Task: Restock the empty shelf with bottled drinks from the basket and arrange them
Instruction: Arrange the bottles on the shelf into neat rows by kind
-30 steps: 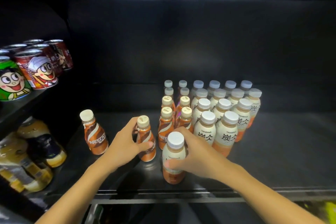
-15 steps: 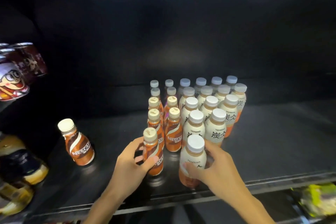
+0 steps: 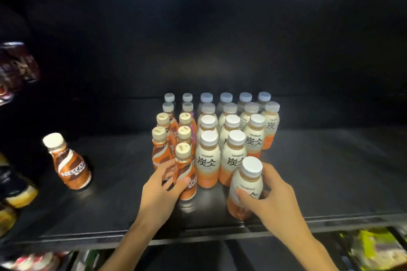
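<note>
At the shelf (image 3: 330, 178) front, each hand grips a bottle, left hand (image 3: 159, 191) hiding the Nescafé bottle (image 3: 186, 174) label, right hand (image 3: 272, 196) the Tanbing bottle (image 3: 245, 185)

- Your brown Nescafé bottle (image 3: 184, 171) stands upright at centre frame.
- Your cream Tanbing bottle (image 3: 245, 189) tilts slightly, lower centre-right.
- A lone Nescafé bottle (image 3: 69, 163) leans at left.

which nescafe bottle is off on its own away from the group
The Nescafe bottle standing alone at the shelf's left. The other Nescafe bottles are packed in rows beside the Tanbing ones, and the left hand grips the front bottle of those rows.
</note>
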### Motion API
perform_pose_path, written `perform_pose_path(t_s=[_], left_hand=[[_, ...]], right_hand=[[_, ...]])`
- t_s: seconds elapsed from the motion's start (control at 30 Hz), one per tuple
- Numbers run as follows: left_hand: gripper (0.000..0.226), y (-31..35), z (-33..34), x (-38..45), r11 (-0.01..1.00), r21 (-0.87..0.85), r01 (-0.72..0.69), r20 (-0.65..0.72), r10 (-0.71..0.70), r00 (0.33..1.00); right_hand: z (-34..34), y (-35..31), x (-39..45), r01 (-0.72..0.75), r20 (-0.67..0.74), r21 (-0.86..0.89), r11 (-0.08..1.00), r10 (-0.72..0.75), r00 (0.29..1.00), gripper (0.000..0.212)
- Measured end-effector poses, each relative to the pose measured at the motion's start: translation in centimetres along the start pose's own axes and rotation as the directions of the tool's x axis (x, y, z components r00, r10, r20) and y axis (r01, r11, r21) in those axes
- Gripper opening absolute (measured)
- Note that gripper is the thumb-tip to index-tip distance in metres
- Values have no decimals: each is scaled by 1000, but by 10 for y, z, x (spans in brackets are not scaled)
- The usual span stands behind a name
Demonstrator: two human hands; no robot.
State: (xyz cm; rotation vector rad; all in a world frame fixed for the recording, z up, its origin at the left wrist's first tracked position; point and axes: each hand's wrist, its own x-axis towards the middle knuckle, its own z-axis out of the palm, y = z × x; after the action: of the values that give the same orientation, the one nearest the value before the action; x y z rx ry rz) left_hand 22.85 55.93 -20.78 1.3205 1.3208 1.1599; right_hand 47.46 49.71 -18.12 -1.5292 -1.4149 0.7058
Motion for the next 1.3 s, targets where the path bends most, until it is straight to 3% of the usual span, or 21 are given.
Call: perform_pose_path(t_s=[0.2,0.5,0.93,1.3], left_hand=[[51,0,21,-15,991,135,-11,-131,29,991],[58,-4,37,-24,970,241,-34,-230,91,969],[57,3,34,-21,960,275,-44,-177,96,980],[63,-9,26,-13,948,315,-35,-134,81,988]], right_hand=[[-43,23,16,19,23,51,998,-20,1000,54],[-85,51,57,80,-6,28,996,-80,997,64],[-98,68,139,47,7,-54,997,-46,999,56],[-91,71,146,36,-2,-22,999,-36,999,56]])
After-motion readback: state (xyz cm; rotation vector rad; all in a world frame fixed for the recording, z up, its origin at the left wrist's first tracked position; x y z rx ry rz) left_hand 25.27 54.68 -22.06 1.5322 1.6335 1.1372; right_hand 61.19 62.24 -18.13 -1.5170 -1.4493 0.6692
